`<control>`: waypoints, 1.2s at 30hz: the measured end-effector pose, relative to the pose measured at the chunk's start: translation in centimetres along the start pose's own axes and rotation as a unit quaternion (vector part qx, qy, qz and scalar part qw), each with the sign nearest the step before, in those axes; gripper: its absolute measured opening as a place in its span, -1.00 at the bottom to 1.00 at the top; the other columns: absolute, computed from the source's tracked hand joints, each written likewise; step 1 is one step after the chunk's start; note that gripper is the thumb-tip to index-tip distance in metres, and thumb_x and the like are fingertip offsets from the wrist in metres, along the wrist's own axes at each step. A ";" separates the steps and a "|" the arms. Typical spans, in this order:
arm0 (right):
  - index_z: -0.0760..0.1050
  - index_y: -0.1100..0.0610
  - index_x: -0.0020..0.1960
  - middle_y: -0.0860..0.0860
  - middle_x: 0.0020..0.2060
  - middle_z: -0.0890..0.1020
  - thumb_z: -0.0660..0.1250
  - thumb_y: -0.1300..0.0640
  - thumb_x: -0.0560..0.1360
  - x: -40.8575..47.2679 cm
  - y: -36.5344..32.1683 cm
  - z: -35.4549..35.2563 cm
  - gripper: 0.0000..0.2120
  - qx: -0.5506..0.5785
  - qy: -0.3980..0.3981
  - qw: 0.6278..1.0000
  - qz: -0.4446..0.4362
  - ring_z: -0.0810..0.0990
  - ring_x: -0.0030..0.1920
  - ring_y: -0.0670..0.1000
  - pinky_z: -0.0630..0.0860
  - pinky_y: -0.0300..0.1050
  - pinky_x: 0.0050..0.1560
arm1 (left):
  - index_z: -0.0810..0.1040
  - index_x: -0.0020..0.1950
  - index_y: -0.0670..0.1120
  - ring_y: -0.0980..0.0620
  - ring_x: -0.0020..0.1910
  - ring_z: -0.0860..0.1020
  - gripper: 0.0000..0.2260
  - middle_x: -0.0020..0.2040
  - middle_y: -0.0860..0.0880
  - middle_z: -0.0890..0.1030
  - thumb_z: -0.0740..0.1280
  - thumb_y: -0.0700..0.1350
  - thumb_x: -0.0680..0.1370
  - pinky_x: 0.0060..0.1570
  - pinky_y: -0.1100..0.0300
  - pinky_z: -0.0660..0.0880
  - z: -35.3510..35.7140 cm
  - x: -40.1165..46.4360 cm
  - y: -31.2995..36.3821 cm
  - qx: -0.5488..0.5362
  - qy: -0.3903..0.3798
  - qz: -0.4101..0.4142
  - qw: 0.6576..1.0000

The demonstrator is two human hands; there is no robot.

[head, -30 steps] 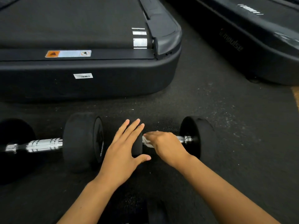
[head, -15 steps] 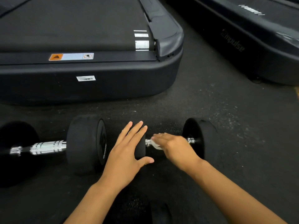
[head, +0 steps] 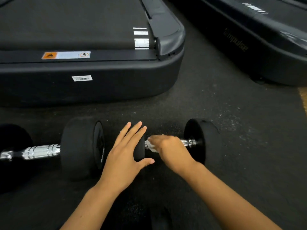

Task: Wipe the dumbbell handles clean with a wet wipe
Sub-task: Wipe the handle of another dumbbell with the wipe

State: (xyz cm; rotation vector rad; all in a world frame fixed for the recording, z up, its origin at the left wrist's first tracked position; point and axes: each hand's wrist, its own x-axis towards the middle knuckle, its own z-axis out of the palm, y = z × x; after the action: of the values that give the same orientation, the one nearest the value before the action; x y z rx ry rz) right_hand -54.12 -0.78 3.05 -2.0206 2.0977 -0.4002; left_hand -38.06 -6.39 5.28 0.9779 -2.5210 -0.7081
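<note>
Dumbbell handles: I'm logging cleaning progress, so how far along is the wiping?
Nothing shows as finished. In hand: the right hand wraps the wet wipe around the right dumbbell's handle, while the left hand steadies its inner weight. The left dumbbell's handle lies untouched.

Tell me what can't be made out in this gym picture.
Head view:
- Middle of the right dumbbell handle: under the right hand.
- Most of the wet wipe: covered by that hand.
- Right dumbbell's near weight: mostly behind the left hand.
- Left dumbbell: far end cut by the frame edge.
- Barcode label: too small to read.
</note>
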 end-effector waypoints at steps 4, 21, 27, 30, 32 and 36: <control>0.60 0.16 0.02 0.10 -0.05 0.67 0.26 0.30 0.41 -1.7 1.5 -0.1 -0.76 0.004 0.051 0.998 0.026 0.64 -0.02 0.14 0.58 0.02 0.00 | 0.17 0.45 0.15 0.37 0.43 -0.13 -0.19 0.41 0.40 0.07 0.50 0.09 0.29 0.20 0.64 -0.22 0.1 -0.2 -0.1 -0.010 0.009 0.010 1.000; 0.55 0.13 -0.02 0.05 -0.11 0.63 0.27 0.25 0.47 -1.2 1.7 -0.8 -0.87 0.025 -0.004 0.998 0.052 0.60 -0.10 0.09 0.52 0.04 -0.08 | 0.19 0.45 0.15 0.35 0.44 -0.10 -0.17 0.41 0.38 0.10 0.51 0.09 0.26 0.25 0.61 -0.19 0.1 -0.2 -0.4 -0.003 0.008 0.014 1.000; 0.48 0.14 0.01 0.09 -0.07 0.59 0.21 0.19 0.52 0.6 0.1 -1.3 -0.89 -0.063 0.012 0.992 0.106 0.57 -0.04 0.15 0.46 -0.01 -0.09 | 0.18 0.45 0.13 0.34 0.44 -0.11 -0.18 0.43 0.34 0.10 0.50 0.08 0.27 0.24 0.61 -0.20 0.2 -0.3 -0.2 0.000 0.011 0.015 1.000; 0.57 0.21 0.04 0.11 -0.03 0.64 0.22 0.30 0.41 -1.1 -0.6 -0.1 -0.75 -0.043 0.038 0.998 0.027 0.62 -0.01 0.14 0.56 0.00 -0.06 | 0.21 0.45 0.12 0.35 0.44 -0.11 -0.18 0.43 0.35 0.10 0.51 0.09 0.26 0.24 0.61 -0.19 0.0 -0.2 -0.1 -0.005 0.007 0.013 1.000; 0.61 0.19 0.04 0.09 -0.03 0.67 0.28 0.31 0.30 -2.2 0.9 0.0 -0.66 -0.044 0.077 0.996 0.029 0.65 -0.03 0.10 0.59 -0.05 -0.10 | 0.21 0.45 0.12 0.36 0.43 -0.12 -0.18 0.42 0.36 0.10 0.50 0.09 0.27 0.24 0.61 -0.19 -0.1 -0.3 -0.1 -0.009 0.006 0.014 1.000; 0.49 0.16 0.08 0.08 0.00 0.59 0.22 0.26 0.50 -1.1 1.4 -1.0 -0.82 -0.044 0.037 0.988 0.144 0.57 0.00 0.15 0.40 -0.07 -0.13 | 0.18 0.45 0.14 0.37 0.43 -0.13 -0.18 0.42 0.38 0.09 0.51 0.07 0.28 0.22 0.63 -0.20 0.1 -0.3 0.0 -0.006 0.011 0.011 1.000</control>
State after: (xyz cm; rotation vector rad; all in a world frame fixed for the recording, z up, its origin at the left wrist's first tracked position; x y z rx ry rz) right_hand -55.70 0.46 3.50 -1.7296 2.4464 -0.3417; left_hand -37.83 -6.16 5.14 0.9464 -2.5027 -0.7009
